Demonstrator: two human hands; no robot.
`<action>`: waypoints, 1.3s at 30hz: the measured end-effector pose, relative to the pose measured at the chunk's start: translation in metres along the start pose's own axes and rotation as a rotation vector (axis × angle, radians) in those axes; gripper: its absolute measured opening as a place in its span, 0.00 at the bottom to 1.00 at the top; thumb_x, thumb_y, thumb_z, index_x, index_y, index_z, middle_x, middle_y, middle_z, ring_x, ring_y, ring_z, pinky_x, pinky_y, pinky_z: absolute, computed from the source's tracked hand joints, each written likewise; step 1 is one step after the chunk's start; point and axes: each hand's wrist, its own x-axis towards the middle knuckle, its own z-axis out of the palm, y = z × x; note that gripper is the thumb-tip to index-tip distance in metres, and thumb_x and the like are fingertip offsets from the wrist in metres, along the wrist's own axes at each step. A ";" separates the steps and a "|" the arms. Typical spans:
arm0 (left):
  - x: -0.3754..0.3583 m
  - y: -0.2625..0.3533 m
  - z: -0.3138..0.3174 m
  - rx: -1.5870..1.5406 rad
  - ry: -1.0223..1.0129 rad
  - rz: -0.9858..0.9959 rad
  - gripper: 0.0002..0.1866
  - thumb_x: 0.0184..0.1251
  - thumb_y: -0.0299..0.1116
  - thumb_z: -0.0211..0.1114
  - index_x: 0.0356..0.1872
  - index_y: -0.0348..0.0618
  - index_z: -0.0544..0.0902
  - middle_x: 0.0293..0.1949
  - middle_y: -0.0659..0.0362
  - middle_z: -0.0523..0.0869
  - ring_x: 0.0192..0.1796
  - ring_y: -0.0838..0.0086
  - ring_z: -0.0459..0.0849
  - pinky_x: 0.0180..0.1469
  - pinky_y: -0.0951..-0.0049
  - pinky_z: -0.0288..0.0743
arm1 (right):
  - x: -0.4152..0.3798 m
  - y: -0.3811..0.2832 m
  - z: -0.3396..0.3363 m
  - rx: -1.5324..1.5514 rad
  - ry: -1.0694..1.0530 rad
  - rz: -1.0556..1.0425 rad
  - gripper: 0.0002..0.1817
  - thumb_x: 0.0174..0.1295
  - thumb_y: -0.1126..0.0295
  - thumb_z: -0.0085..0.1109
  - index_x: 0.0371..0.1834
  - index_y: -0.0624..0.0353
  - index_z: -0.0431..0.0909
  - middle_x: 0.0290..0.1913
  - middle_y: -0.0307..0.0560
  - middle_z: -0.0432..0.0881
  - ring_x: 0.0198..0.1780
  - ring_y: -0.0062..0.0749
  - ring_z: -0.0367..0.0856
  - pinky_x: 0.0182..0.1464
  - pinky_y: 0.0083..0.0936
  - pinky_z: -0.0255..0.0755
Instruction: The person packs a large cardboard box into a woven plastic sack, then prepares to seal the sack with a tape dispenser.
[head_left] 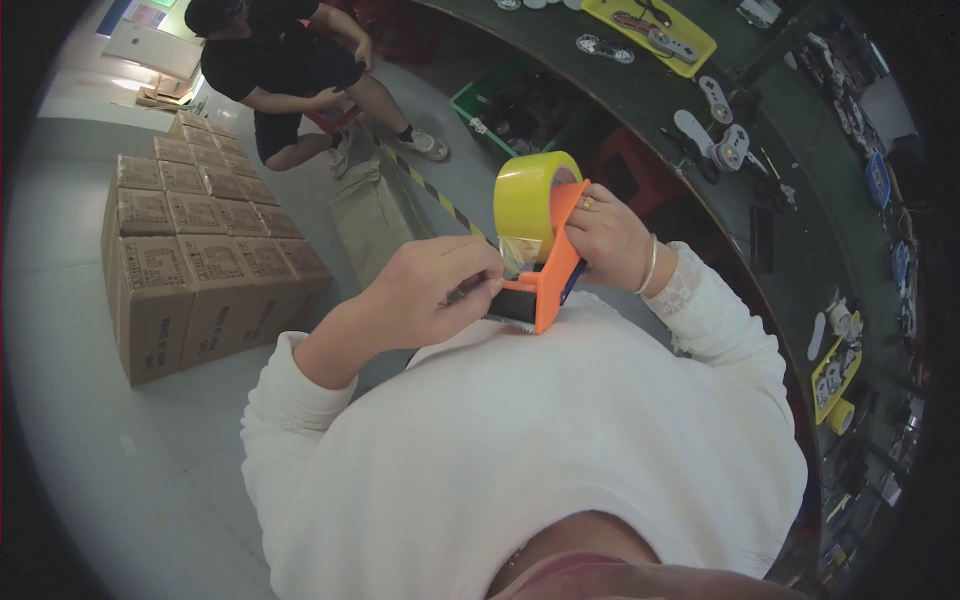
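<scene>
An orange tape dispenser (556,270) is held up in front of my chest, its toothed cutting edge low and towards me. My right hand (612,240) is wrapped round its far side; the handle is mostly hidden by the fingers. On the dispenser sits a large yellow roll of tape (524,205). A loose, shiny strip of clear tape (517,254) runs down from the roll to the fingertips of my left hand (432,290). Those fingers are pinched together on the strip beside the dispenser's dark roller (513,304).
Stacked cardboard boxes (190,250) stand on the floor at left. A seated person (285,80) is beyond them. A green crate (510,110) lies by the curved workbench (640,95), which carries game controllers (732,148), a yellow tray (690,62) and another tape roll (840,415).
</scene>
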 end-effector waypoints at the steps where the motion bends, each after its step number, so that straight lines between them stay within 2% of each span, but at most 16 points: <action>1: -0.002 0.001 0.001 -0.028 -0.007 -0.012 0.05 0.55 0.20 0.51 0.24 0.43 0.70 0.20 0.61 0.70 0.20 0.72 0.64 0.23 0.75 0.58 | 0.000 -0.002 0.000 0.004 -0.060 0.023 0.09 0.46 0.68 0.63 0.23 0.57 0.71 0.26 0.40 0.75 0.32 0.37 0.72 0.41 0.31 0.63; 5: -0.005 0.003 0.007 0.009 -0.042 0.081 0.04 0.57 0.22 0.52 0.28 0.42 0.72 0.20 0.61 0.70 0.21 0.70 0.66 0.22 0.74 0.59 | -0.002 -0.012 0.004 0.107 -0.155 0.101 0.11 0.47 0.65 0.63 0.22 0.55 0.70 0.25 0.40 0.74 0.35 0.41 0.72 0.41 0.31 0.63; 8: -0.009 0.004 0.009 -0.027 -0.068 0.072 0.05 0.55 0.20 0.51 0.26 0.42 0.72 0.20 0.60 0.71 0.21 0.70 0.67 0.22 0.74 0.60 | 0.003 -0.019 0.005 0.201 -0.085 0.071 0.16 0.48 0.61 0.60 0.14 0.53 0.64 0.15 0.38 0.65 0.21 0.35 0.63 0.35 0.28 0.57; 10: -0.013 0.002 0.012 -0.157 -0.034 0.005 0.06 0.52 0.18 0.51 0.25 0.43 0.72 0.20 0.62 0.72 0.20 0.73 0.65 0.22 0.77 0.59 | 0.002 -0.021 0.004 0.250 -0.268 0.107 0.06 0.50 0.59 0.60 0.29 0.41 0.74 0.17 0.35 0.69 0.23 0.34 0.66 0.34 0.27 0.58; 14: -0.017 0.001 0.018 -0.333 0.052 -0.081 0.07 0.50 0.17 0.50 0.25 0.42 0.73 0.20 0.62 0.71 0.19 0.78 0.62 0.21 0.82 0.57 | 0.008 -0.024 -0.007 0.300 -0.457 0.158 0.13 0.51 0.60 0.59 0.42 0.33 0.79 0.23 0.31 0.74 0.29 0.31 0.70 0.35 0.26 0.59; 17: -0.017 0.003 0.018 -0.430 0.102 -0.112 0.05 0.52 0.19 0.51 0.25 0.42 0.73 0.20 0.62 0.71 0.18 0.79 0.60 0.19 0.83 0.54 | 0.014 -0.028 -0.018 0.359 -0.575 0.228 0.16 0.50 0.62 0.57 0.44 0.36 0.77 0.26 0.30 0.74 0.33 0.29 0.70 0.41 0.27 0.59; 20: -0.014 0.006 0.016 -0.472 0.216 -0.222 0.03 0.57 0.23 0.53 0.26 0.43 0.72 0.22 0.64 0.71 0.23 0.80 0.63 0.24 0.83 0.56 | 0.008 -0.026 -0.014 0.474 -0.332 0.232 0.17 0.52 0.63 0.58 0.47 0.41 0.77 0.35 0.30 0.76 0.40 0.28 0.73 0.54 0.32 0.56; 23: -0.013 0.005 0.014 -0.366 0.309 -0.269 0.03 0.58 0.24 0.53 0.26 0.43 0.72 0.23 0.66 0.72 0.24 0.81 0.64 0.27 0.83 0.58 | -0.001 -0.022 -0.001 0.545 -0.143 0.214 0.14 0.53 0.68 0.58 0.44 0.53 0.73 0.39 0.36 0.77 0.38 0.35 0.72 0.55 0.32 0.59; 25: -0.012 0.005 0.010 -0.434 0.262 -0.421 0.03 0.60 0.25 0.51 0.27 0.43 0.71 0.24 0.66 0.70 0.26 0.81 0.64 0.29 0.83 0.58 | -0.005 -0.022 0.008 0.534 -0.214 0.341 0.27 0.47 0.51 0.62 0.45 0.56 0.70 0.39 0.39 0.77 0.38 0.36 0.73 0.56 0.31 0.59; 26: -0.013 0.003 0.009 -0.448 0.249 -0.460 0.03 0.60 0.25 0.51 0.27 0.43 0.71 0.24 0.66 0.70 0.26 0.81 0.64 0.29 0.83 0.58 | -0.006 -0.022 0.011 0.531 -0.229 0.372 0.31 0.46 0.46 0.63 0.46 0.57 0.70 0.40 0.39 0.76 0.38 0.37 0.74 0.56 0.30 0.59; 28: -0.017 -0.005 0.011 -0.522 0.183 -0.533 0.04 0.63 0.27 0.50 0.28 0.44 0.70 0.24 0.66 0.69 0.25 0.82 0.65 0.28 0.84 0.60 | -0.004 -0.022 0.016 0.465 -0.351 0.490 0.35 0.43 0.41 0.63 0.48 0.54 0.70 0.38 0.39 0.78 0.36 0.37 0.75 0.43 0.29 0.65; 29: -0.021 -0.007 0.014 -0.543 0.163 -0.555 0.05 0.64 0.27 0.50 0.28 0.44 0.70 0.24 0.65 0.69 0.25 0.82 0.65 0.28 0.84 0.60 | -0.002 -0.024 0.015 0.452 -0.383 0.523 0.36 0.43 0.40 0.64 0.49 0.53 0.70 0.38 0.39 0.78 0.35 0.37 0.76 0.40 0.29 0.66; 32: -0.022 -0.011 0.028 -0.711 0.215 -0.500 0.06 0.64 0.29 0.49 0.27 0.43 0.68 0.21 0.64 0.68 0.21 0.81 0.65 0.24 0.83 0.63 | 0.003 -0.025 0.001 0.675 -0.489 0.597 0.40 0.40 0.40 0.65 0.56 0.47 0.67 0.26 0.36 0.76 0.27 0.34 0.74 0.34 0.23 0.67; 35: -0.014 -0.002 0.034 -0.916 0.360 -0.564 0.05 0.61 0.29 0.49 0.26 0.43 0.69 0.17 0.66 0.64 0.17 0.85 0.59 0.18 0.84 0.61 | 0.003 -0.021 -0.005 0.776 -0.439 0.590 0.31 0.40 0.44 0.68 0.42 0.50 0.71 0.23 0.33 0.76 0.24 0.27 0.73 0.32 0.19 0.67; 38: -0.006 0.014 0.028 -1.078 0.402 -0.681 0.07 0.64 0.33 0.51 0.28 0.43 0.70 0.11 0.69 0.55 0.13 0.86 0.51 0.16 0.84 0.59 | -0.013 0.000 0.017 1.145 -0.353 0.666 0.28 0.45 0.40 0.63 0.28 0.56 0.73 0.24 0.29 0.72 0.27 0.14 0.66 0.29 0.13 0.63; 39: -0.004 0.019 0.021 -0.942 0.416 -0.611 0.07 0.65 0.33 0.51 0.31 0.41 0.71 0.12 0.66 0.60 0.13 0.85 0.56 0.18 0.82 0.64 | -0.025 0.010 0.041 1.492 -0.354 0.693 0.33 0.44 0.36 0.58 0.38 0.54 0.69 0.33 0.32 0.72 0.35 0.19 0.68 0.38 0.18 0.63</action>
